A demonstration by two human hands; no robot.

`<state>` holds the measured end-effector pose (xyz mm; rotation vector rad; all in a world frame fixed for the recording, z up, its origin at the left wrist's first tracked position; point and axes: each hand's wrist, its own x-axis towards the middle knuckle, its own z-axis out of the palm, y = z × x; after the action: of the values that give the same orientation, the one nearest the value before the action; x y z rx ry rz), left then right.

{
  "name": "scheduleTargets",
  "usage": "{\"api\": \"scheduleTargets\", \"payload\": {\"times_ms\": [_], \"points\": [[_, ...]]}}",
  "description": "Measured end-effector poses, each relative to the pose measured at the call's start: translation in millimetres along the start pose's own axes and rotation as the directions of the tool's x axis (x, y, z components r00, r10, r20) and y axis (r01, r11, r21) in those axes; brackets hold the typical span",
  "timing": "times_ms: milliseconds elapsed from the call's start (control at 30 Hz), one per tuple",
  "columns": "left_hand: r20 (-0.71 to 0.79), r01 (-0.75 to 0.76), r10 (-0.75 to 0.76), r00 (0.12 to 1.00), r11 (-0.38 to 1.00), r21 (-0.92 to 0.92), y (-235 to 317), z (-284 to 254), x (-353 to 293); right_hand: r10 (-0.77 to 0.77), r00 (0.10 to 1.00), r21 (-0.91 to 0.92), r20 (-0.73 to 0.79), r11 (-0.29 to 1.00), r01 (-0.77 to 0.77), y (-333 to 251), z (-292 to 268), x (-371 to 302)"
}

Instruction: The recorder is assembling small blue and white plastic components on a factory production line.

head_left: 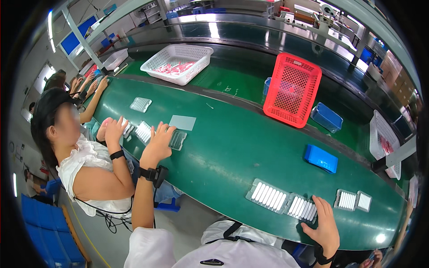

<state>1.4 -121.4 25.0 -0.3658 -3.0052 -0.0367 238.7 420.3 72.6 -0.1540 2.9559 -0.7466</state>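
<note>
My left hand (158, 142) is stretched out to the left, its fingers apart over the left side of a clear plastic tray (178, 141). Just behind that tray lies a translucent white sheet (182, 122). At the front right, my right hand (324, 227) rests with thumb and fingers apart, fingertips at the right edge of a clear tray of white sticks (302, 208). A second such tray (267, 195) adjoins it on the left. Whether the right fingertips press on the tray is hard to make out. Neither hand shows anything gripped.
A co-worker (96, 169) sits at my left, hands near another filled tray (142, 132). One more tray (141, 104) lies behind. Two small filled trays (346, 199) lie right. Beyond are a blue box (321, 158), red basket (273, 107) and white basket (178, 80).
</note>
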Motion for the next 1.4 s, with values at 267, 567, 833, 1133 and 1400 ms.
{"api": "scheduleTargets", "payload": {"times_ms": [267, 567, 833, 1133, 1400], "points": [[0.049, -0.267, 0.295, 0.954, 0.913, -0.308, 112, -28, -17, 0.042, 0.998, 0.011, -0.048, 0.999, -0.042, 5, 6, -9], [0.003, -0.214, 0.219, 0.976, 0.956, -0.203, 77, -5, 38, 0.082, 0.994, 0.063, -0.076, 0.995, -0.077, -3, 13, -15], [-0.166, 0.140, -0.093, 0.982, 0.945, 0.297, 58, 19, 88, 0.132, 0.979, 0.063, -0.153, 0.990, -0.123, 2, 25, -27], [-0.036, -0.412, 0.622, 0.782, 0.473, -0.779, 232, -16, -53, 0.179, 0.973, 0.154, -0.148, 0.976, -0.156, 4, 27, -32], [-0.132, -0.325, 0.390, 0.911, 0.481, -0.814, 260, 8, -79, 0.153, 0.965, 0.232, -0.214, 0.967, -0.102, 10, 29, -23]]}}
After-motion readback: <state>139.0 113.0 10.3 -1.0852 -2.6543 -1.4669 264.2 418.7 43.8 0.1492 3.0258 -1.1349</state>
